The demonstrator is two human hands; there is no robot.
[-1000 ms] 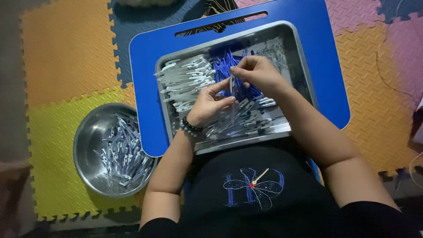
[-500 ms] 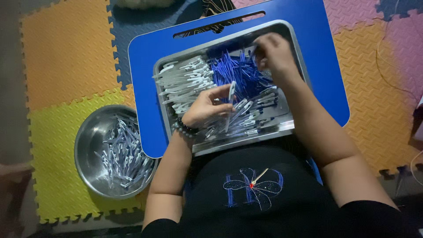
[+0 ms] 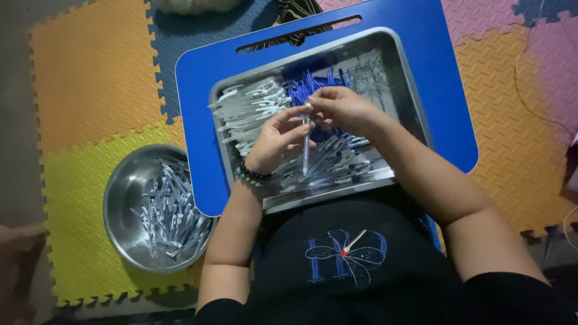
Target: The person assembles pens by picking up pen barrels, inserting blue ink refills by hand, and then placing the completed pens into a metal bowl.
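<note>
A slim clear pen barrel stands nearly upright over the middle of a steel tray, pinched between both hands. The left hand has its fingers closed on the barrel's side, and the right hand is closed on its top end, so the two hands meet there. Under them the tray holds white pen parts on its left, blue refills in the middle and more clear barrels along the near edge. The tray sits on a blue lap table. A round steel bowl of finished pens rests just left of it on the floor of coloured foam mats.
</note>
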